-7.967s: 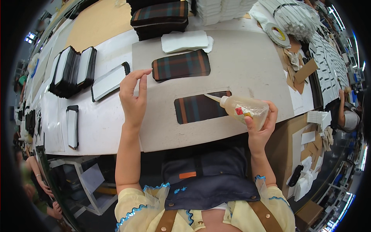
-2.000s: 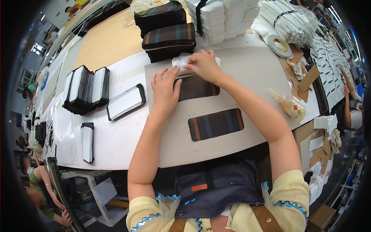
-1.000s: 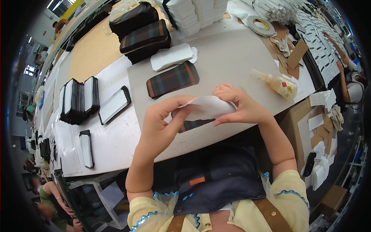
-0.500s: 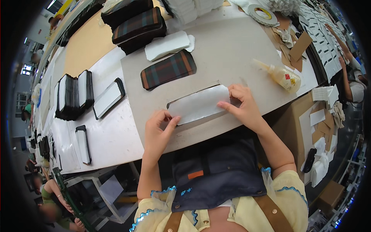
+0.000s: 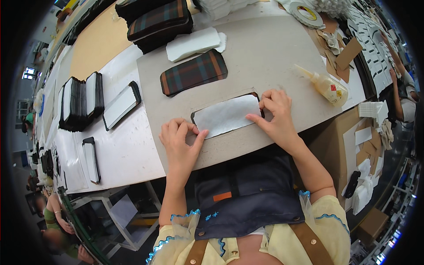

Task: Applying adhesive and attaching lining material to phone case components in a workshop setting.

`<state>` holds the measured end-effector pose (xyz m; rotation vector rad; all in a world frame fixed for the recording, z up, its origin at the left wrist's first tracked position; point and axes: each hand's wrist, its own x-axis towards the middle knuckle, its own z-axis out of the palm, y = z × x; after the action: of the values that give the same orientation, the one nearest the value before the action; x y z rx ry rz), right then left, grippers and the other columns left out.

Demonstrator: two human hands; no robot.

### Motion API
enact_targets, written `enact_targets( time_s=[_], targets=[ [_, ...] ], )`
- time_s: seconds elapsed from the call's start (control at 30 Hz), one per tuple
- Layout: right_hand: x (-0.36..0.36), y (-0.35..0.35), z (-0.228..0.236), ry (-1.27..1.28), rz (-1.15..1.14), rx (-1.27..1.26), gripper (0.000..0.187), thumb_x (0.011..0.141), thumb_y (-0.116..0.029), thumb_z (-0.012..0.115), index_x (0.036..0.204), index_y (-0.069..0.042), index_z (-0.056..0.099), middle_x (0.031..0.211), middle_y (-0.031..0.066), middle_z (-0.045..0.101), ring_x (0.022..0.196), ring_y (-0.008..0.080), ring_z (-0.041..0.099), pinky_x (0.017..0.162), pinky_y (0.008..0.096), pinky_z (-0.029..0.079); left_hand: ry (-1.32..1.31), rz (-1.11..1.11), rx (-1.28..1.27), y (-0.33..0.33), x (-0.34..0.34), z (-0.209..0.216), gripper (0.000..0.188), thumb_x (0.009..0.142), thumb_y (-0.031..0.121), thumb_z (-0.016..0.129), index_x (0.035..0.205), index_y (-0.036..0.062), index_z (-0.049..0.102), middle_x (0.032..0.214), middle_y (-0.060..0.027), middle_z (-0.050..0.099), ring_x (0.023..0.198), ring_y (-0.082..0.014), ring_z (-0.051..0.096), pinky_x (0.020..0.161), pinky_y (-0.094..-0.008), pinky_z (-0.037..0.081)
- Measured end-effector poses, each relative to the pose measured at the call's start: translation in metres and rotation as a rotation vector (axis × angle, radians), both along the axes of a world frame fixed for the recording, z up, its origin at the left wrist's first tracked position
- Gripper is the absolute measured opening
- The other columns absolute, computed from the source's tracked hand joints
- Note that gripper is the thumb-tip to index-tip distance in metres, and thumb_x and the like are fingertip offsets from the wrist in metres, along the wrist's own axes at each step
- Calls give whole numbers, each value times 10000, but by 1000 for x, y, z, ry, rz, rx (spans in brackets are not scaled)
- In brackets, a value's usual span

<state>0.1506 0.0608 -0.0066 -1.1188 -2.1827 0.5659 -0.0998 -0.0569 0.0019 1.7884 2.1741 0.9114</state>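
Touching both ends of a white sheet (image 5: 227,115), thumbs and forefingers stood apart, seemingly to keep it flat; pinching or mere pressing could not be told. The left hand (image 5: 179,142) met the sheet's near left corner, the right hand (image 5: 279,118) its right end. Beneath the sheet lay a dark-edged piece (image 5: 255,94), its rim left showing, apparently by centring. Beyond the sheet lay a plaid piece (image 5: 194,73); rightward, a squeeze bottle (image 5: 331,89) rested on its side, probably for easy reach.

Wht tbl (image 5: 128,152) w/ gry brd (image 5: 274,55)
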Motion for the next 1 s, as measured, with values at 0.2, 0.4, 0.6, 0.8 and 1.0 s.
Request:
enact_targets(
  time_s=[0.2,0.4,0.6,0.8,1.0],
  targets=[
    [0,0,0,9,-5,29,341,754,-276,891,817,-79,619,992,30,557,976,244,488,902,382,327,18,-10,5,1,-1,-1,276,782,248,864,861,103,643,1024,-40,579,1062,-265,506,983,-417,337],
    [-3,2,0,10,9,62,319,761,-250,885,855,-80,632,1000,35,556,982,250,491,896,392,335,26,18,-10,3,3,5,308,787,266,864,983,114,683,1085,-55,575,1091,-276,501,986,-438,336],
    [-10,5,6,28,-32,45,264,803,-200,848,913,-80,640,1013,42,553,995,253,490,887,393,337,165,-55,19,5,4,16,495,811,211,838,1288,169,711,1483,-126,471,1383,-359,390,1154,-512,272],
    [-14,5,4,-50,-87,96,163,838,-136,789,876,-84,640,1008,47,559,1014,260,495,901,405,329,288,-176,-38,6,5,14,450,883,143,757,1302,305,731,1666,-161,306,1544,-428,211,1233,-594,160],
    [-17,4,3,-59,-106,120,155,835,-124,782,854,-90,632,1016,57,563,1021,268,499,908,414,327,332,-137,-78,2,11,11,422,923,153,718,1320,293,720,1673,-177,284,1552,-449,183,1235,-615,136]
  ],
)
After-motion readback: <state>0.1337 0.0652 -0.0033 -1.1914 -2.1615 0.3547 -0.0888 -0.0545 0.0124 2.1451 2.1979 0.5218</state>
